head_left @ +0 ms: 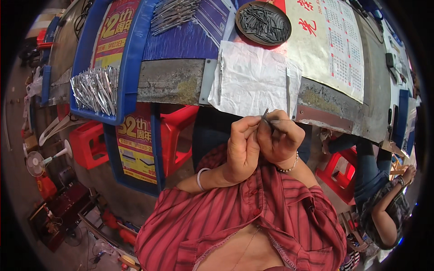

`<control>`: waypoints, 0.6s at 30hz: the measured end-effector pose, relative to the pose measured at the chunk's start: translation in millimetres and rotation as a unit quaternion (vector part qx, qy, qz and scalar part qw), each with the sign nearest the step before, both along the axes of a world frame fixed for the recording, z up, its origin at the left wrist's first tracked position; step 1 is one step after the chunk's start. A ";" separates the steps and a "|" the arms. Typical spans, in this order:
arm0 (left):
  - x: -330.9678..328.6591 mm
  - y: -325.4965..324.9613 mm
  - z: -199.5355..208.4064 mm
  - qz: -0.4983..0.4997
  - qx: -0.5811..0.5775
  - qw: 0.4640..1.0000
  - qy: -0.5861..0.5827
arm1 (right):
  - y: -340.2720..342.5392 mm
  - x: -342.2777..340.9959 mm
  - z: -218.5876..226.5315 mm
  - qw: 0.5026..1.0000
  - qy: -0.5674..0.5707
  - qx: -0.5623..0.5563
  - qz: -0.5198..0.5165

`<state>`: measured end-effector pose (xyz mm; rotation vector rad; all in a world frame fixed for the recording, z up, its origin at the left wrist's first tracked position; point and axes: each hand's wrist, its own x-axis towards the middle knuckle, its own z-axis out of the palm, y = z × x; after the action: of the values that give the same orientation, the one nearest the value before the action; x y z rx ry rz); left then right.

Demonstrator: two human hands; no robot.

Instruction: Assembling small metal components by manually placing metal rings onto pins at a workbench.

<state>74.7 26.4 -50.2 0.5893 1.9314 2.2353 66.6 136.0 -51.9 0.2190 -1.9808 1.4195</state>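
Observation:
Both my hands are raised close together in front of my chest, just below the table edge. My left hand (242, 147) and my right hand (281, 140) pinch one small grey metal piece (266, 115) between their fingertips; its tip pokes up above the fingers. A crumpled white paper sheet (253, 79) lies on the table right above my hands, with a thin metal tool (220, 77) at its left edge and another thin metal strip (288, 88) at its right. A round dark dish (264, 22) full of small metal pieces sits behind the paper.
A blue tray (129, 58) at left holds a heap of shiny metal parts (95, 90); more lie on a blue sheet (174, 13). Red plastic stools (88, 144) stand under the table. Another person (384, 198) sits at right. A small fan (35, 163) stands on the floor.

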 end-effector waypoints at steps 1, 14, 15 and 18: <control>-0.3 0.2 -0.4 -0.002 0.000 1.000 -0.002 | 0.6 -0.2 -0.8 1.000 0.006 0.014 -0.004; 1.2 5.6 9.0 0.026 -0.009 1.000 -0.009 | -2.8 5.4 18.5 0.954 -0.148 -0.257 0.046; 1.4 4.4 11.4 0.021 0.005 0.999 -0.035 | 1.5 6.4 20.9 0.945 -0.153 -0.280 0.071; -0.5 2.0 17.2 0.024 0.015 0.999 -0.038 | 0.5 8.9 18.1 0.980 -0.090 -0.169 0.047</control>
<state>74.1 28.4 -32.9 0.4607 1.8989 2.2837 75.5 136.5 -33.8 0.0314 -1.8501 1.8667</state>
